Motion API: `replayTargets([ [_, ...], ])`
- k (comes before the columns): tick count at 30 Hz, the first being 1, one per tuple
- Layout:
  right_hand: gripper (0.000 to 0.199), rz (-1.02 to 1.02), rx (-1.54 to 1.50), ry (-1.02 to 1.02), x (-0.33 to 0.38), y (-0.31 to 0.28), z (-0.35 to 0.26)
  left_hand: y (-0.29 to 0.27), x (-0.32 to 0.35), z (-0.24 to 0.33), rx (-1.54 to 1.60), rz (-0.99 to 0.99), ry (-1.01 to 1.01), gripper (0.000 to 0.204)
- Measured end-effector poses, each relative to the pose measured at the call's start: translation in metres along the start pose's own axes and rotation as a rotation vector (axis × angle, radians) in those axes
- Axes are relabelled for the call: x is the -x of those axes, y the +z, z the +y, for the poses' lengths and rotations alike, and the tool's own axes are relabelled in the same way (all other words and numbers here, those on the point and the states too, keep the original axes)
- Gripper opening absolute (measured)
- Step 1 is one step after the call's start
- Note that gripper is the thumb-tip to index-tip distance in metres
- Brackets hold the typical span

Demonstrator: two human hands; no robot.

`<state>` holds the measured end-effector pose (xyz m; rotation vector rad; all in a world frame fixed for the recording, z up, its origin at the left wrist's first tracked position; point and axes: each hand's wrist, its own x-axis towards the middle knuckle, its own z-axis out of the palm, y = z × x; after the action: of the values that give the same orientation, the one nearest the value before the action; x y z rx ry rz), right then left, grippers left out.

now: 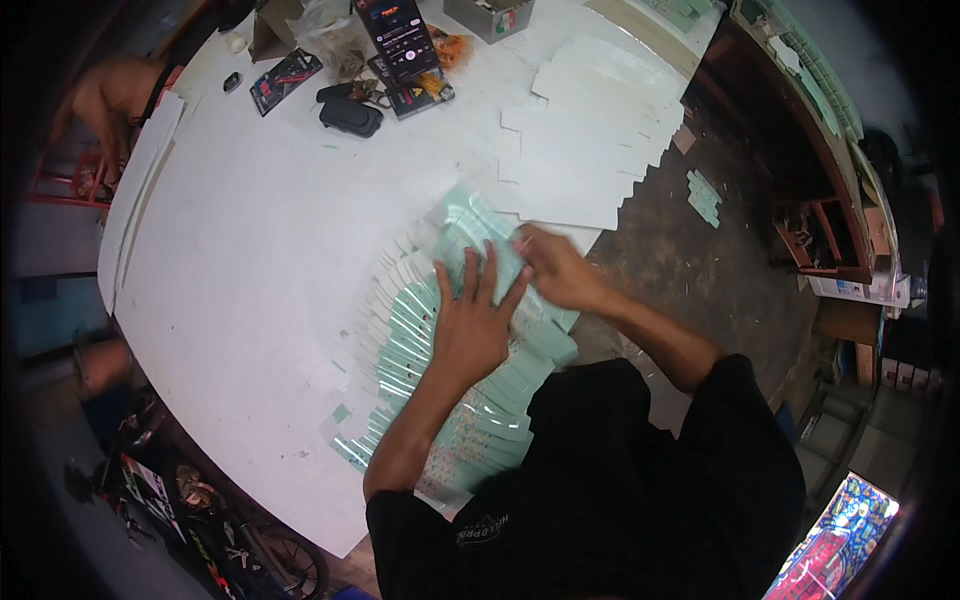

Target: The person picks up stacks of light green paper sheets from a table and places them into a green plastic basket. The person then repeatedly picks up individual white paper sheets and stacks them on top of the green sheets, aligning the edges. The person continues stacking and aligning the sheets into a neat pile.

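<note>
Left hand point(472, 335): palm down, fingers straight and spread apart, pressed over glossy pale-green printed sheets point(465, 215) at the upper end of a fanned spread; nothing clasped. Right hand point(560, 268): fingers curled in at the right edge of those same sheets, just beside the left fingertips; blurred, so cannot tell whether they pinch an edge or only touch it.

The sheets overlap in curved rows, running down from under both hands toward the wearer's black shirt point(640, 490), on the near right part of a broad white tabletop point(250, 250). Left forearm crosses over the spread.

Beyond the hands, to the right: overlapping plain white sheets with stepped edges point(590, 130). Far side of table: upright dark phone with lit screen point(400, 40), black oblong case point(352, 117) near it, grey open-topped box point(488, 18) to the right. On the brown floor at right, a pale-green scrap point(703, 198)
</note>
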<state>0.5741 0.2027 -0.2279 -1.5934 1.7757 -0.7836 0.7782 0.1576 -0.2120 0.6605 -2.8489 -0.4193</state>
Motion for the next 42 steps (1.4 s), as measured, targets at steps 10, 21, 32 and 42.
replayTargets([
  [10, 0.063, 0.266, 0.464, -0.180, 0.025, -0.055, 0.092, -0.009, 0.002, -0.004, 0.160, -0.213, -0.017, 0.086],
  [21, 0.032, 0.046, 0.072, -0.094, -0.002, -0.004, 0.008, -0.012, -0.001, 0.008, -0.036, -0.098, -0.034, 0.082],
  [32, 0.058, 0.239, -0.034, -0.015, 0.030, -0.049, 0.063, -0.012, 0.001, 0.001, 0.106, -0.300, -0.030, 0.086],
  [42, 0.035, -0.100, -0.026, -0.003, 0.001, -0.001, 0.010, -0.010, -0.007, 0.009, -0.008, -0.055, -0.032, 0.083],
])
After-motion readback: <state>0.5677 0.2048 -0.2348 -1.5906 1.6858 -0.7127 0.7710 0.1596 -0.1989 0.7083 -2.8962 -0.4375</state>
